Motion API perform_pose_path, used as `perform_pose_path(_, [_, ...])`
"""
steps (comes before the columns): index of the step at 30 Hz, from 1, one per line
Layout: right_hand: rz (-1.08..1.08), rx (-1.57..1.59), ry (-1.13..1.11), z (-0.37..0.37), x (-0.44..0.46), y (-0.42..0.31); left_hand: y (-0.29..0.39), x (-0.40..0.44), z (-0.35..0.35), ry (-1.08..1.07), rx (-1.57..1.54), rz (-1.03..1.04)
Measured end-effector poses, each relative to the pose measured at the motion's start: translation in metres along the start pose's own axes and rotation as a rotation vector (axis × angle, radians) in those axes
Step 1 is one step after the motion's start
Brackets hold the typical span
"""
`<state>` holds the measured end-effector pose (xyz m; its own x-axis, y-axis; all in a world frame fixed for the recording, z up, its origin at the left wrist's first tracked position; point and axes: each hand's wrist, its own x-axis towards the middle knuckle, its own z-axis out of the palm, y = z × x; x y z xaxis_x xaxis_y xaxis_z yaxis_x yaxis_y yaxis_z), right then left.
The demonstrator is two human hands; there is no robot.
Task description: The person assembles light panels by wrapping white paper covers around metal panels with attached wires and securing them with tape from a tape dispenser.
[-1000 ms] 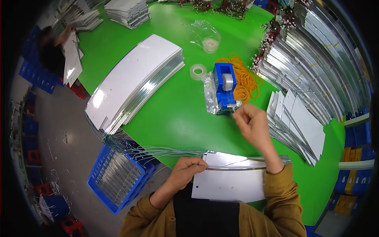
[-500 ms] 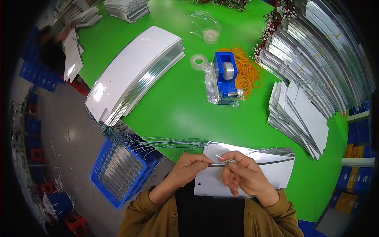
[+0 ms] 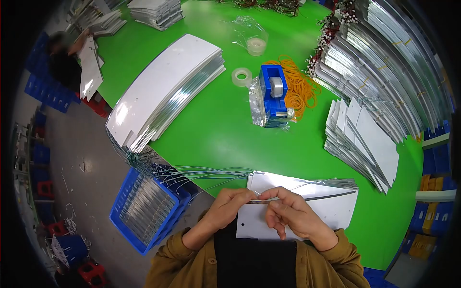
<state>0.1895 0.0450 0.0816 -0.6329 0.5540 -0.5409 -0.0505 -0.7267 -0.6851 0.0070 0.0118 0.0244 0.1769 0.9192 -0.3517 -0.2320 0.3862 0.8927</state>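
Note:
Over a white panel [image 3: 254, 223] at the table's near edge, both my hands come together. My left hand [image 3: 228, 207] is closed, thumb and forefinger pinching the end of a thin dark strip [image 3: 329, 196] that runs right across the panel. My right hand [image 3: 293, 213] pinches at the same spot, its forefinger tip nearly touching the left fingertips; a small pale wire end shows between them. Its other fingers are loosely curled. Behind my fingers, several thin wires [image 3: 216, 173] stretch left from a row of thin strips [image 3: 336, 183] along the panel's far edge.
A stack of white curved panels [image 3: 168, 72] lies to the left, above a blue crate [image 3: 139, 211]. Ahead are a blue tape dispenser [image 3: 273, 96], tape roll [image 3: 241, 77] and orange rubber bands [image 3: 302, 91]. More panels [image 3: 365, 144] lie right. A person [image 3: 65, 60] works far left.
My right hand has shifted slightly left, bringing its fingertips up against my left hand's. The pale wire end has moved left with them.

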Motion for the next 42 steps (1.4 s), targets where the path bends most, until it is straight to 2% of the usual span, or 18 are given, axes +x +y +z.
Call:
perform_pose_path(9, [0.015, -0.057, 0.044, 0.002, 0.001, 0.000, 0.003, 0.000, 0.001, -0.001, -0.059, 0.005])
perform_pose_path(14, [0.022, -0.076, 0.054, 0.004, 0.000, -0.004, 0.001, 0.000, 0.000, -0.004, 0.060, -0.018])
perform_pose_path(18, [-0.033, -0.429, 0.154, 0.012, -0.006, -0.011, 0.006, -0.001, 0.002, -0.029, 0.189, 0.024])
perform_pose_path(19, [-0.034, -0.429, 0.155, 0.011, -0.006, -0.010, 0.006, -0.001, 0.002, -0.030, 0.189, 0.025])
perform_pose_path(23, [-0.582, -0.884, 0.538, 0.008, -0.007, -0.004, 0.002, -0.003, 0.001, -0.044, 0.163, 0.012])
perform_pose_path(24, [-0.583, -0.886, 0.538, 0.006, -0.004, -0.003, 0.001, -0.003, 0.002, -0.044, 0.163, 0.014])
perform_pose_path(28, [-1.012, -1.188, 0.278, -0.002, 0.015, 0.000, -0.002, -0.002, 0.008, -0.048, 0.022, 0.061])
perform_pose_path(29, [-1.014, -1.188, 0.280, -0.002, 0.015, 0.000, -0.002, -0.003, 0.008, -0.050, 0.023, 0.063])
perform_pose_path(33, [-0.641, -1.000, 0.271, -0.001, 0.011, 0.007, 0.006, -0.010, 0.007, -0.013, -0.033, -0.013])
perform_pose_path(39, [-0.634, -1.100, 0.234, -0.003, 0.007, -0.003, 0.014, -0.017, 0.000, -0.054, 0.038, 0.042])
perform_pose_path(42, [-0.632, -1.243, 0.168, 0.004, -0.002, -0.023, 0.016, -0.015, 0.002, -0.047, 0.104, 0.228])
